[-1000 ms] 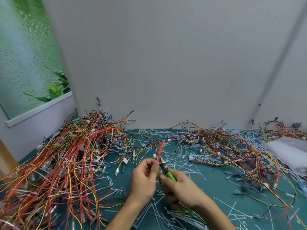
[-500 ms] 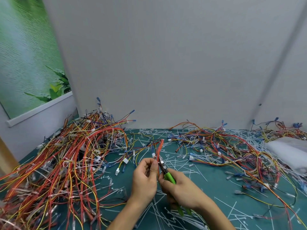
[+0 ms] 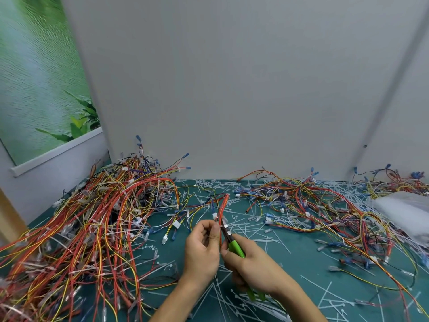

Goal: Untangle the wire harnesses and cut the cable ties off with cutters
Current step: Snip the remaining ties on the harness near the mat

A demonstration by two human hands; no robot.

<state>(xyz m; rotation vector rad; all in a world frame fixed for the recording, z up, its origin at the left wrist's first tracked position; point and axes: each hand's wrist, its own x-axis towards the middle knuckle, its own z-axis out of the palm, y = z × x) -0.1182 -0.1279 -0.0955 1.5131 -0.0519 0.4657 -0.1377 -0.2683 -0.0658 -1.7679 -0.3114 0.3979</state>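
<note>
My left hand (image 3: 202,249) pinches a thin red and orange wire harness (image 3: 223,203) that rises from between my hands and bends left at the top. My right hand (image 3: 249,266) grips green-handled cutters (image 3: 235,246). Their dark jaws point up and left and touch the harness just above my left thumb, beside a white cable tie (image 3: 224,221). A big tangled heap of red, orange and yellow harnesses (image 3: 92,228) fills the left of the green mat. A looser spread of wires (image 3: 313,205) lies at the right.
Cut white cable ties (image 3: 255,231) litter the green mat (image 3: 301,259) around and below my hands. A white plastic bag (image 3: 404,210) lies at the right edge. Grey partition walls (image 3: 232,89) close off the back.
Both hands have stayed almost in place. The cutters' jaws have crept slightly up along the harness toward the white tie.
</note>
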